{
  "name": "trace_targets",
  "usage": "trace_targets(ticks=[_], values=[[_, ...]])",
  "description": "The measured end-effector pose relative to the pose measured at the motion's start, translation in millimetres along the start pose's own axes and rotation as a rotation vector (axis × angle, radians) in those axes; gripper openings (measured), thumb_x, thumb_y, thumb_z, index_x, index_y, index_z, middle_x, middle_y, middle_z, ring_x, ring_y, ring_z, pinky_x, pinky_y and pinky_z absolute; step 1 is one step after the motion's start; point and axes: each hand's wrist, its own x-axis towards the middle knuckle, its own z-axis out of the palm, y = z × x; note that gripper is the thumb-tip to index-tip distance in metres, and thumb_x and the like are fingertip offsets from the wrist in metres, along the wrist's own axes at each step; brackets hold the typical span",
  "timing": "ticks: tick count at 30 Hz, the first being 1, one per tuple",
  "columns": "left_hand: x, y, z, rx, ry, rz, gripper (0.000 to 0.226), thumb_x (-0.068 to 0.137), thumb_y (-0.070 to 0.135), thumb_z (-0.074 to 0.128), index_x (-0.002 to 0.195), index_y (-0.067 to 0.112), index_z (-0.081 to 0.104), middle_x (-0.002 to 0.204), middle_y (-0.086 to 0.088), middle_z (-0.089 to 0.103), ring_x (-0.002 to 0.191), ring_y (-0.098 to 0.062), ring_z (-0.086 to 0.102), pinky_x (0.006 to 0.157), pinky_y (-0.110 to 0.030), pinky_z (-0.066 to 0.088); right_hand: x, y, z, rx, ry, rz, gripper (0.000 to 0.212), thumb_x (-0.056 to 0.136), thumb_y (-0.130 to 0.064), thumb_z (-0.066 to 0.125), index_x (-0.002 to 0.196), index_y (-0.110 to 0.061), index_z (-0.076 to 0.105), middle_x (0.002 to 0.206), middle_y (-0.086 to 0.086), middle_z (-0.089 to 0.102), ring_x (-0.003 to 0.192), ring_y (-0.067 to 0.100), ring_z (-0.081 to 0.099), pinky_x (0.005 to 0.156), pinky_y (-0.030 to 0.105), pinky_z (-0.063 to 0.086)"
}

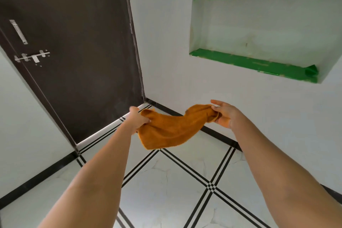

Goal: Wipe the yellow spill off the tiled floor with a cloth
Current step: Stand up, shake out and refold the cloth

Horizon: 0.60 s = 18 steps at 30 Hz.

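Observation:
An orange-brown cloth (170,129) hangs stretched in the air between my two hands, above the floor near the room's corner. My left hand (138,119) grips its left end. My right hand (223,114) pinches its right end, with some fingers spread. The cloth sags in the middle, and its lower edge droops over the white tiled floor (166,190), which has black line patterns. No yellow spill shows on the visible tiles.
A dark brown door (74,52) with a metal latch (32,56) stands at the left. A wall niche with green-lined shelves (253,65) is at the upper right. A black skirting strip (218,133) runs along the walls.

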Motion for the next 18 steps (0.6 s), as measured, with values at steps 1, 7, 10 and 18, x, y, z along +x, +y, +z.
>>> trace_targets(ticks=[1,7,10,18], values=[[3,3,-4,-0.052,0.071,-0.007,0.070,0.083,0.010,0.068,0.138,0.018,0.025,0.124,-0.011,0.043,0.106,-0.029,0.048,0.086,-0.042,0.047,1,-4,-2,0.015,0.009,-0.004,0.032,0.091,0.003,0.051,0.120,-0.010,0.054,0.108,0.016,0.056,0.086,0.024,0.058,0.067,0.036,0.051],[8,18,-20,-0.101,-0.201,0.042,0.063,0.078,0.008,0.073,0.130,0.021,0.041,0.124,-0.008,0.047,0.114,-0.032,0.049,0.098,-0.049,0.042,-2,-16,-4,-0.180,-0.091,-0.016,0.049,0.081,0.014,0.059,0.126,-0.003,0.051,0.109,0.017,0.055,0.102,0.028,0.056,0.096,0.039,0.047],[6,22,-21,0.272,-0.306,0.132,0.054,0.080,0.000,0.068,0.128,0.015,0.048,0.121,-0.006,0.050,0.116,-0.031,0.047,0.101,-0.046,0.039,0,-15,-1,-0.399,0.015,-0.062,0.038,0.078,0.013,0.064,0.114,0.004,0.059,0.112,0.018,0.057,0.110,0.029,0.053,0.104,0.040,0.041],[11,19,-17,0.472,-0.029,0.261,0.035,0.090,0.025,0.059,0.118,0.003,0.060,0.112,-0.013,0.060,0.105,-0.029,0.056,0.096,-0.038,0.045,11,-10,-2,-0.893,0.237,-0.155,0.039,0.079,-0.019,0.074,0.110,0.002,0.062,0.118,0.019,0.058,0.113,0.033,0.053,0.099,0.041,0.044]])
